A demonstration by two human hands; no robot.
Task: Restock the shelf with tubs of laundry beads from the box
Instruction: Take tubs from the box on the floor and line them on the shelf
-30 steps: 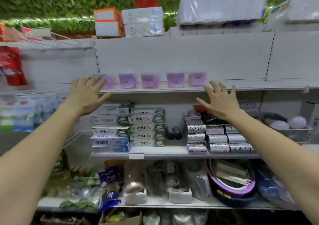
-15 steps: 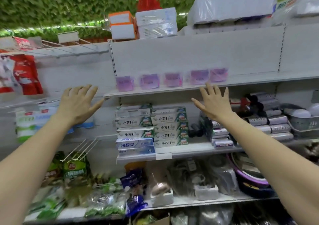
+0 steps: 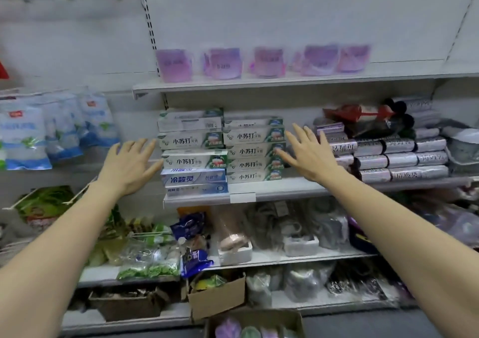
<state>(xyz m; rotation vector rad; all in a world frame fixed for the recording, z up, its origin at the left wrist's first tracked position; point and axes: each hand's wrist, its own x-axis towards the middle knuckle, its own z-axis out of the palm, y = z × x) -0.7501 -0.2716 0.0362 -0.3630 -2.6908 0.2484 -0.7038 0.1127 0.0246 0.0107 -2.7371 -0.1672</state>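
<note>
Several pale purple tubs of laundry beads (image 3: 225, 63) stand in a row on the upper white shelf (image 3: 285, 81). A brown cardboard box (image 3: 255, 322) sits on the floor at the bottom edge, with more purple tubs (image 3: 228, 330) inside. My left hand (image 3: 129, 164) hovers with spread fingers in front of the toothpaste stack, holding nothing. My right hand (image 3: 309, 152) is also spread and empty, at the same height, to the right of the stack. Both hands are well below the row of tubs and above the box.
Stacked toothpaste cartons (image 3: 220, 151) fill the middle shelf, with silver-wrapped rolls (image 3: 401, 156) to their right. Blue and white bags (image 3: 51, 127) hang at the left. Lower shelves hold bagged goods and another open cardboard box (image 3: 217, 296).
The view has tilted down and the floor box has come into sight. Both hands dropped from the tub shelf level to the toothpaste level, still spread and empty.
</note>
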